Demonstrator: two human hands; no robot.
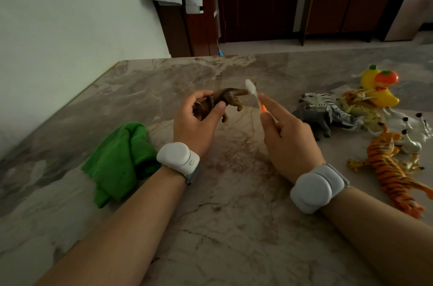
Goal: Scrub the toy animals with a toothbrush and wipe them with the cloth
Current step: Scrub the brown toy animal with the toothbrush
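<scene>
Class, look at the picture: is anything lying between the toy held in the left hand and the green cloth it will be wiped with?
Nothing visible. The brown toy animal sits in the left hand, and only bare marble table separates it from the green cloth to the left. The other toys lie on the right.

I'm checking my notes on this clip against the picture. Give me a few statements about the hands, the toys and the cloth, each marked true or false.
1. The left hand holds a brown toy animal above the table. True.
2. The right hand holds the green cloth. False: it holds a toothbrush; the cloth lies on the table, left of the left hand.
3. The toothbrush head is at the brown toy's far end. True.
4. The toy tiger lies left of the cloth. False: it lies to the right, near the right wrist.
5. The toy zebra is in a hand. False: it lies in the pile on the table.
</scene>
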